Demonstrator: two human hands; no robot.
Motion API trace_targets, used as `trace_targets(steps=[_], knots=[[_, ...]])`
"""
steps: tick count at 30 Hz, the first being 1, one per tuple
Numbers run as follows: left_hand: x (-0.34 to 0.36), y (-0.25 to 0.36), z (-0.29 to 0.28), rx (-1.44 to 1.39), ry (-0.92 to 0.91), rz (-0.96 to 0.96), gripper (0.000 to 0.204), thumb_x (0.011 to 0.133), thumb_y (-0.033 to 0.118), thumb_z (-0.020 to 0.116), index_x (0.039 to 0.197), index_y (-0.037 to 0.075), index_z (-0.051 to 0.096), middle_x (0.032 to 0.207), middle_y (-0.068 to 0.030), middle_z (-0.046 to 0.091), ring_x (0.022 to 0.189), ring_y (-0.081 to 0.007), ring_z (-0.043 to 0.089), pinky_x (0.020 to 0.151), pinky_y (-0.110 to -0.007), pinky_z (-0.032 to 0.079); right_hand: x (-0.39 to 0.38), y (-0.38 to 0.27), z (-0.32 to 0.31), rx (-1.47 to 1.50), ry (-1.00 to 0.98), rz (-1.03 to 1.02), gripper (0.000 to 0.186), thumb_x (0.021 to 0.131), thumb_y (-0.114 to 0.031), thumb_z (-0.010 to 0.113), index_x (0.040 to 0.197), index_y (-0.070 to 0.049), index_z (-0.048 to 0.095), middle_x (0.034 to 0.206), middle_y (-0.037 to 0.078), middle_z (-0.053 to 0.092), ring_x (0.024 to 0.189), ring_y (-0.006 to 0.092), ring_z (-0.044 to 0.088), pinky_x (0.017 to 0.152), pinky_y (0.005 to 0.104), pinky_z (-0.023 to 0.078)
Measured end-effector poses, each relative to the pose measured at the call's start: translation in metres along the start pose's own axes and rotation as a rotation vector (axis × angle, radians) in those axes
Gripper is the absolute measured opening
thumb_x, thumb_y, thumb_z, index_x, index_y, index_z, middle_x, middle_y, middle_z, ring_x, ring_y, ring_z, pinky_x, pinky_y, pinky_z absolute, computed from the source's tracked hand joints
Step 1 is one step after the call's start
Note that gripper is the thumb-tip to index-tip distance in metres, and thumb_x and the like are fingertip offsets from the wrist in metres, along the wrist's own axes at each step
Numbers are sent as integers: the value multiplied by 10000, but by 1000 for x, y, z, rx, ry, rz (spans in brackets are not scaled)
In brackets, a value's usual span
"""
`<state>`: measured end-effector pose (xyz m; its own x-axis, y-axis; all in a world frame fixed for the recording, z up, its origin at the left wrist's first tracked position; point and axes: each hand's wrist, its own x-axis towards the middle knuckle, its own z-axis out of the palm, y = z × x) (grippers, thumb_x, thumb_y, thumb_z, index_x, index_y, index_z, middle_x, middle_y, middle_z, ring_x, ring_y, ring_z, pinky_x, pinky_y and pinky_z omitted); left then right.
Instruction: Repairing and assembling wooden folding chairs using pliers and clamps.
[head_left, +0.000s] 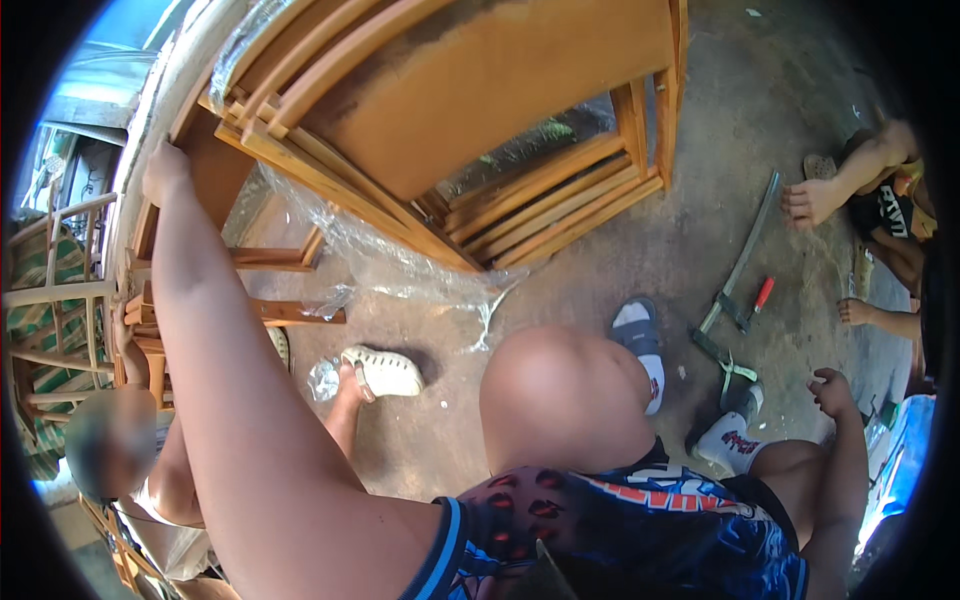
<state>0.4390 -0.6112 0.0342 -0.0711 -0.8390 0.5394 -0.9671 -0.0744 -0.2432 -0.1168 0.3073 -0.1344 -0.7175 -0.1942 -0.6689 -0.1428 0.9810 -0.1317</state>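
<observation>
My left arm reaches up and forward. Its hand is closed at the top edge of a brown wooden chair frame, fingers wrapped over the wood. Beside it leans a stack of wooden chairs with orange-brown curved backs and slatted parts. Clear plastic film clings to their lower edges and trails onto the floor. By my right thigh, my right hand hangs with loosely bent, parted fingers and nothing in it.
A long bar clamp with a red handle lies on the concrete floor. At left, a person in a cream clog is close to my arm. Another person's hand extends at right. Pale wooden frames stand far left.
</observation>
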Motion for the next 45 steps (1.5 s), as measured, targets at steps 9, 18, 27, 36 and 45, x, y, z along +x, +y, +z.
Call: trace_targets(steps=[9, 18, 27, 36, 45], knots=[[-30, 35, 33, -226, -227, -67, 872, 891, 329, 640, 1548, 234, 74, 1548, -317, 81, 1363, -446, 352, 1117, -530, 299, 4, -1, 5, -16, 4, -57, 472, 801, -178, 708, 1183, 70, 585, 757, 158, 665, 605, 202, 634, 590, 338, 507], [-331, 49, 116, -668, -197, 25, 527, 851, 98, 570, 1364, 110, 453, 1485, -204, 358, 1277, -396, 463, 1070, -449, 382, 5, 4, 0, -18, 29, -106, 484, 780, -193, 727, 1176, 53, 600, 771, 155, 668, 653, 213, 649, 637, 338, 516], [-552, 100, -4, -1054, -249, -208, 576, 824, 72, 636, 1364, 20, 442, 1314, -249, 494, 1243, -399, 462, 1056, -437, 363, -9, -35, -7, -105, 71, -249, 510, 772, -198, 726, 1215, 21, 597, 859, 143, 668, 816, 236, 657, 755, 339, 514], [-305, 177, -136, -1165, 447, 399, 446, 769, 208, 721, 1177, 67, 610, 1173, -159, 618, 1116, -344, 558, 988, -441, 421, -22, -39, -22, -200, 120, -422, 528, 794, -277, 722, 1230, -9, 594, 839, 133, 678, 775, 242, 666, 727, 366, 514], [-170, 214, -177, -487, -213, 641, 804, 768, 528, 704, 1411, 112, 458, 1272, -185, 601, 1181, -303, 576, 1003, -400, 447, -72, -44, -29, -40, 199, -518, 541, 796, -305, 736, 1249, -43, 597, 831, 111, 655, 782, 242, 637, 734, 362, 504]])
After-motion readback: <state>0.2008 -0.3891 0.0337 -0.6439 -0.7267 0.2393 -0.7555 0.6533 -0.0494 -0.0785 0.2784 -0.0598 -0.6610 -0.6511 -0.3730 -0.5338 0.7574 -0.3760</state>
